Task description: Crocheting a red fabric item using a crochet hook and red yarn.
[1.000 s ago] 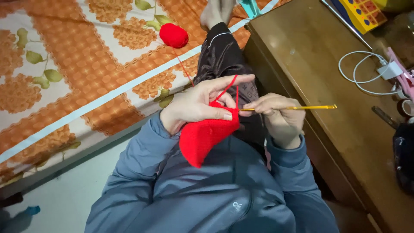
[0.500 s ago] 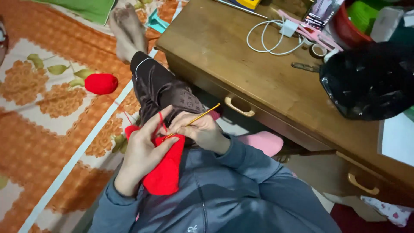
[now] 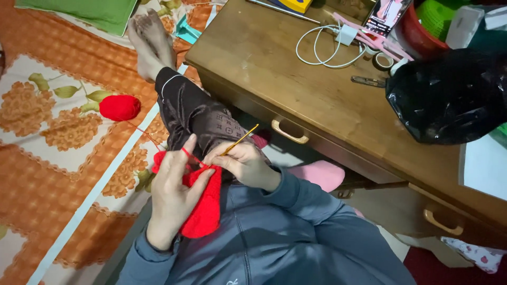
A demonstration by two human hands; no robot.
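A red crocheted piece [image 3: 203, 208] hangs over my lap, and my left hand [image 3: 174, 190] grips its upper edge with the yarn strand looped over my raised forefinger. My right hand [image 3: 244, 164] is closed around a yellow crochet hook [image 3: 240, 139], whose tip sits at the top of the piece between the two hands. The red strand runs left across the floor covering to a red ball of yarn [image 3: 120, 107] beside my outstretched leg.
A low wooden table [image 3: 296, 89] with drawers stands to my right, holding a white cable with charger [image 3: 330, 45], a black plastic bag [image 3: 449, 97] and a red bowl [image 3: 417, 34]. An orange floral mat [image 3: 47, 132] covers the floor on the left. A pink slipper [image 3: 322, 174] lies under the table edge.
The view has swung to the right, bringing more of the table and the black bag in. Both hands keep hold of the red piece and the hook, with small shifts at the stitches.
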